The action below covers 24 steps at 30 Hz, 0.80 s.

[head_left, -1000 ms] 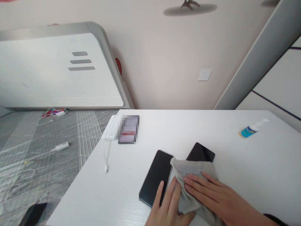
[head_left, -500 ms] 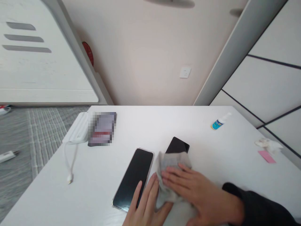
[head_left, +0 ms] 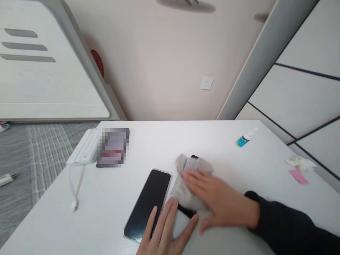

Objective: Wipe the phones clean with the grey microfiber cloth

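Note:
A grey cloth (head_left: 190,193) covers most of a black phone (head_left: 188,211), leaving strips at its far and near ends visible. My right hand (head_left: 212,196) presses flat on the cloth with its fingers stretched out and its thumb off to the near side. Beside the phone's near end is my left hand (head_left: 166,226), open, with the thumb close to the corner and the fingertips by the cloth's left edge. Left of the cloth lies a larger black phone (head_left: 148,203) in a clear case, partly behind my left fingers.
On the white table (head_left: 106,198) lie a white power bank (head_left: 86,148) with its cable (head_left: 75,202), a blurred-out flat item (head_left: 113,147), a small spray bottle (head_left: 244,140), crumpled tissue (head_left: 302,163) and a pink slip (head_left: 299,176). A wall stands behind.
My right hand has slid the cloth toward the far end of the covered phone, exposing its near end and hiding most of the far end. My left hand has stayed nearly in place.

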Tool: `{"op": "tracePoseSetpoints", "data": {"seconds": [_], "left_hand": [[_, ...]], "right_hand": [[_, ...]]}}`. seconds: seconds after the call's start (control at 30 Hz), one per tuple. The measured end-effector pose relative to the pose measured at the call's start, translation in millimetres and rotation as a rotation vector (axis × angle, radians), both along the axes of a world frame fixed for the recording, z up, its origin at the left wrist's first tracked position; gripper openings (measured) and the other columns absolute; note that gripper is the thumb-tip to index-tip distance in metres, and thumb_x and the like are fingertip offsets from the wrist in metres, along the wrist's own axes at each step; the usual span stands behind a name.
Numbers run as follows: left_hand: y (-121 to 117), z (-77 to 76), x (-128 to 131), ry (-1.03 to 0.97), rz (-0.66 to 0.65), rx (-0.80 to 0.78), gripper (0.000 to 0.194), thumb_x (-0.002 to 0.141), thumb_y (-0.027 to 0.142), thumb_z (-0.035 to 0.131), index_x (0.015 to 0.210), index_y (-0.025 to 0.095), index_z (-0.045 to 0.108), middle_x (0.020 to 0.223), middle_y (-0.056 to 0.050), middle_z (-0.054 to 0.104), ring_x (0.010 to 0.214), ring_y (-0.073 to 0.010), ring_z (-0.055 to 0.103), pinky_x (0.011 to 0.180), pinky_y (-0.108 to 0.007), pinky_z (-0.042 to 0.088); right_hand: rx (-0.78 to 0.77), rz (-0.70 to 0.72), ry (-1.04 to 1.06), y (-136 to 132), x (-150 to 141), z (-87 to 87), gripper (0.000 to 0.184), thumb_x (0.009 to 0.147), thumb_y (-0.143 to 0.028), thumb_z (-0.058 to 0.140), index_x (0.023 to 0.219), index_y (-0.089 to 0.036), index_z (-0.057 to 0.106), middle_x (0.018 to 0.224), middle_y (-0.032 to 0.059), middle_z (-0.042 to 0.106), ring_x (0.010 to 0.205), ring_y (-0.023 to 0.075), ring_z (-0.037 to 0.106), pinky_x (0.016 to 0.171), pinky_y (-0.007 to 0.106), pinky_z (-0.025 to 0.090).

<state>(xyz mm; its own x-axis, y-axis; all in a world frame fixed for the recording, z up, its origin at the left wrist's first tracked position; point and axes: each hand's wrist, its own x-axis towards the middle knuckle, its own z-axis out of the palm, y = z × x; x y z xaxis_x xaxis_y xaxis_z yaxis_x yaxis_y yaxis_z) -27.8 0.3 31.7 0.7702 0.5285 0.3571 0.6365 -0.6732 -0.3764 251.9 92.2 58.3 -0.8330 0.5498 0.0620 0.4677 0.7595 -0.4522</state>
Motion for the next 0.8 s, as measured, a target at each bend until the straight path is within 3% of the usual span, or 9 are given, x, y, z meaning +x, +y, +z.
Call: {"op": "tracePoseSetpoints", "data": {"seconds": [0.1,0.17,0.23,0.37,0.47,0.57,0.67,0.73,0.8], "left_hand": [[0,0.9,1,-0.006,-0.015,-0.016,0.08,0.095,0.083,0.046,0.159,0.036,0.05,0.117,-0.015,0.077,0.121,-0.0356,0.065,0.129,-0.064,0.011],[0,1.5,1,-0.011,-0.005,-0.023,0.088,0.092,0.088,0.043,0.161,0.032,0.049,0.124,-0.018,0.075,0.126,-0.0363,0.063,0.131,-0.065,0.005],[0,1.4,1,-0.019,0.002,-0.03,0.093,0.091,0.089,0.044,0.162,0.03,0.047,0.133,-0.022,0.071,0.13,-0.0372,0.061,0.132,-0.064,0.005],[1,0.4,0,-0.036,-0.024,-0.047,0.094,0.089,0.09,0.048,0.162,0.032,0.046,0.128,-0.02,0.073,0.125,-0.0372,0.063,0.132,-0.064,0.004],[2,-0.2,2,-0.028,-0.006,-0.065,0.104,0.086,0.096,0.038,0.163,0.027,0.045,0.135,-0.024,0.069,0.131,-0.0392,0.06,0.131,-0.065,0.006],[0,0.7,5,-0.03,-0.01,-0.047,0.097,0.09,0.092,0.039,0.162,0.029,0.047,0.135,-0.024,0.069,0.131,-0.0391,0.06,0.13,-0.064,0.009],[0,12.7,0,-0.033,-0.012,-0.018,0.084,0.095,0.087,0.041,0.159,0.034,0.051,0.133,-0.02,0.071,0.132,-0.0361,0.06,0.126,-0.058,0.023],[6,29.9,-13,-0.034,-0.035,-0.063,0.08,0.098,0.084,0.036,0.159,0.034,0.05,0.136,-0.014,0.071,0.136,-0.0313,0.058,0.12,-0.049,0.036],[22,50.3,-33,-0.068,-0.003,-0.177,0.07,0.106,0.07,0.035,0.161,0.027,0.046,0.144,-0.009,0.067,0.141,-0.0244,0.056,0.123,-0.04,0.036]], "right_hand": [[-0.006,0.099,-0.007,0,-1,-2.3,0.108,0.098,-0.081,0.061,0.174,-0.022,0.011,0.175,0.007,0.027,0.161,0.024,0.029,0.136,0.037,0.012],[0.024,-0.039,0.007,0,2,-4.1,0.107,0.102,-0.078,0.055,0.174,-0.016,0.006,0.176,0.0151,0.018,0.164,0.0312,0.019,0.136,0.05,0.007],[0.03,-0.089,0.011,-3,5,-5.1,0.115,0.099,-0.08,0.058,0.173,-0.011,0.002,0.176,0.0198,0.011,0.165,0.0361,0.012,0.135,0.056,0.007],[-0.051,0.095,0.013,-8,11,-3.7,0.106,0.097,-0.081,0.061,0.174,-0.023,0.015,0.174,0.0072,0.029,0.161,0.0245,0.029,0.136,0.039,0.011],[-0.023,-0.1,0.021,-5,15,-1.3,0.1,0.104,-0.076,0.054,0.173,-0.017,0.013,0.176,0.0152,0.019,0.165,0.0317,0.016,0.136,0.053,0.004],[-0.041,0.004,0.012,-7,12,2.7,0.106,0.099,-0.08,0.06,0.173,-0.018,0.016,0.176,0.0109,0.021,0.164,0.0288,0.018,0.136,0.047,0.005],[-0.052,0.111,0.001,-9,6,6.3,0.087,0.107,-0.068,0.057,0.172,-0.02,0.024,0.174,0.0068,0.029,0.163,0.0229,0.025,0.136,0.043,0.01],[-0.027,0.094,0.013,-7,5,6.1,0.073,0.112,-0.057,0.054,0.171,-0.021,0.028,0.173,0.0077,0.032,0.162,0.0229,0.028,0.136,0.045,0.014],[-0.005,0.086,0.027,-4,5,3.8,0.067,0.114,-0.049,0.054,0.17,-0.024,0.029,0.172,0.0073,0.034,0.16,0.0232,0.032,0.135,0.047,0.018]]}}
